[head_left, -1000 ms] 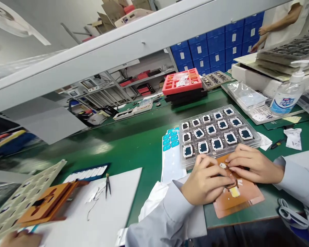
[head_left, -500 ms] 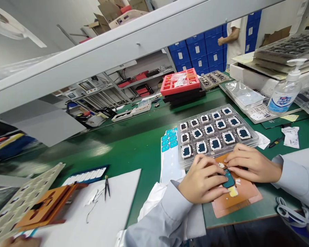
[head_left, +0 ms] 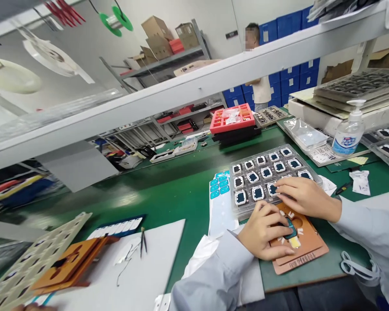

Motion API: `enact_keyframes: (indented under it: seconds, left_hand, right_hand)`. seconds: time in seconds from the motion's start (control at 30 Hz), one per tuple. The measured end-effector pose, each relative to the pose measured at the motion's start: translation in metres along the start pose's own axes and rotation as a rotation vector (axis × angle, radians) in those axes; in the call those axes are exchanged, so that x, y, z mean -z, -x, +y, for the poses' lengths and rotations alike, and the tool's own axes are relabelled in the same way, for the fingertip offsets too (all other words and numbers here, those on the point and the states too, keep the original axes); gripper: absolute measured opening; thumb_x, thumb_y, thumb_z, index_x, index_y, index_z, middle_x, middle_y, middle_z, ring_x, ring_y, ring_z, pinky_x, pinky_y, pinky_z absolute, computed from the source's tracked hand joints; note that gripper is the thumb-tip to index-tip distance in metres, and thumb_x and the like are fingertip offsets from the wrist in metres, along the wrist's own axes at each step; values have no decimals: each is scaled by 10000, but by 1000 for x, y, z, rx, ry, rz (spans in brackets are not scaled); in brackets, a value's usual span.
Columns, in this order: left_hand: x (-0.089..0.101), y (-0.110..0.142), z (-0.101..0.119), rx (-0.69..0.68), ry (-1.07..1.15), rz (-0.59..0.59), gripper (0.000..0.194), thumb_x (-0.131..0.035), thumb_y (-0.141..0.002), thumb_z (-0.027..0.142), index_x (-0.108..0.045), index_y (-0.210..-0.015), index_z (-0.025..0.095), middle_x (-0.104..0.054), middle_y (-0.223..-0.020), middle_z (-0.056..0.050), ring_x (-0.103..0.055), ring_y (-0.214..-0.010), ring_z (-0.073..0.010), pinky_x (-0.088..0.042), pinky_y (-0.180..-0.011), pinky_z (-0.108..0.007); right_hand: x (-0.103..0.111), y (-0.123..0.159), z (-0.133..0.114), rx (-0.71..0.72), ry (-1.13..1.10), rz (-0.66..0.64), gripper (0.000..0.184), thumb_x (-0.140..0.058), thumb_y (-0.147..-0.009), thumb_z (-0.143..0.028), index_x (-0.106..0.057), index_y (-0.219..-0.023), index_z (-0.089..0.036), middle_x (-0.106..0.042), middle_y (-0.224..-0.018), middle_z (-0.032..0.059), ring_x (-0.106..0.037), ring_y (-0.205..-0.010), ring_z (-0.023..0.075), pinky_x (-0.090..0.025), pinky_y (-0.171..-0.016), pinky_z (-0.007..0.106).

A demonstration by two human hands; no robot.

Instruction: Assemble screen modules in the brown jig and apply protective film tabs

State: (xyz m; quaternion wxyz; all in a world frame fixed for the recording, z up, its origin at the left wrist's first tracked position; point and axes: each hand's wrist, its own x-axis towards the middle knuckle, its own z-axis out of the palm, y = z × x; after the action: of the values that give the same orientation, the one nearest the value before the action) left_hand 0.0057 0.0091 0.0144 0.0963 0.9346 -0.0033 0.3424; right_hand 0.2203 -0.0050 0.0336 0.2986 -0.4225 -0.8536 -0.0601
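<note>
A green table (head_left: 181, 194) runs across the view. On it sits a clear tray (head_left: 316, 175) of white-framed modules in rows, the landmark here. Left of the tray lies a sticker sheet (head_left: 222, 211) with teal patches; beyond its right side stands a pump bottle (head_left: 348, 138). Just in front of the tray, on the person's side, lies an orange jig (head_left: 300, 263), and on it a teal piece (head_left: 291, 229), its long axis slanting toward the tray. The left hand (head_left: 262, 237) is nearer the piece, half curled with its fingertips on it; whether it grips cannot be told. The right hand (head_left: 306, 198), loosely curled and holding nothing visible, lies farther off, its fingers over the tray's near edge.
</note>
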Motion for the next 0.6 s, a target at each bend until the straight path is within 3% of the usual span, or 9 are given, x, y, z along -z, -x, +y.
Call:
enact_keyframes:
  seconds: [0.17,0.27,0.43,0.6]
  left_hand:
    - [-6,4,-3,-27,20,56,402,-543,-922,542,-697,-955,172,-751,-881,-31,-564,-910,-204,-349,-824,-391]
    - [-6,8,-4,-16,28,54,366,-584,-903,520,-710,-965,182,-757,-899,-26,-562,-928,-205,-355,-838,-391]
    - [-10,14,-9,83,-15,-61,341,-676,-838,532,-736,-940,212,-768,-929,-18,-564,-985,-213,-368,-875,-397]
    - [-14,18,-13,146,-43,-181,391,-731,-780,579,-744,-948,226,-768,-974,-10,-567,-990,-206,-392,-884,-389]
  right_hand:
    - [-15,-64,23,-137,90,-192,264,-520,-940,-106,-620,-1171,-187,-661,-1167,105,-678,-969,215,-527,-834,319]
    - [-30,-92,47,-193,128,-266,240,-594,-950,-186,-609,-1188,-152,-642,-1180,106,-651,-1016,226,-528,-888,389]
    - [-48,-106,68,-205,146,-332,231,-615,-962,-307,-633,-1127,-146,-638,-1167,80,-617,-1079,240,-513,-936,473]
    - [-50,-111,75,-231,80,-246,234,-626,-951,-338,-637,-1081,-144,-647,-1109,71,-618,-1049,235,-505,-925,466]
